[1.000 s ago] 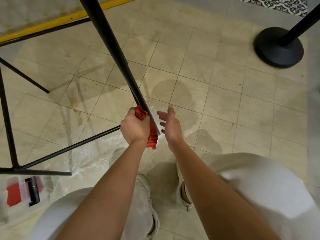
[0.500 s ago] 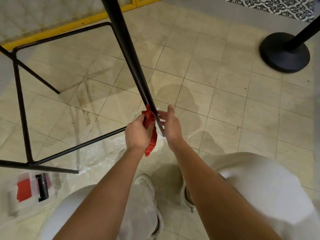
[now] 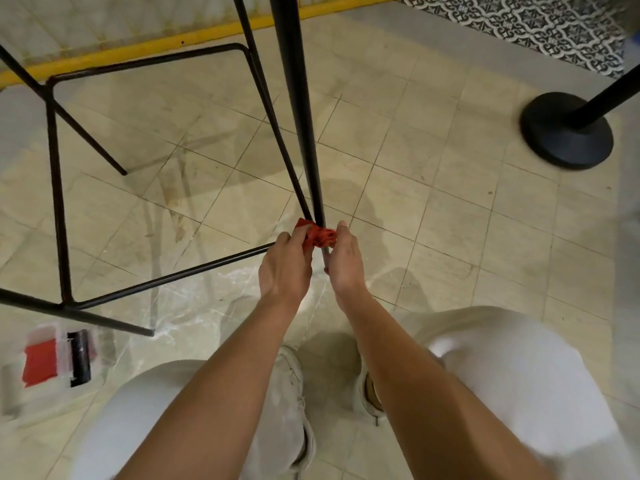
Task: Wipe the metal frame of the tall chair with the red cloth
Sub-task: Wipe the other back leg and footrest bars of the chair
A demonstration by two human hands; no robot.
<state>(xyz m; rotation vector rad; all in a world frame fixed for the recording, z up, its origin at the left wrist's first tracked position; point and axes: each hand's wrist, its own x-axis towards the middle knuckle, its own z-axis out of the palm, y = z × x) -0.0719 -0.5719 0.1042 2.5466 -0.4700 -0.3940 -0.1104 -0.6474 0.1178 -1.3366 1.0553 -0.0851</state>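
A: Gripping the red cloth from both sides, are they?

B: Yes. The left hand and right hand are each closed on it, bunching it around the black chair leg low down, just beyond the fingertips.

A: And the remaining frame?

B: A footrest bar runs off to the left of the left hand. A black stand base sits well apart, beyond the right hand, on the tiled floor.
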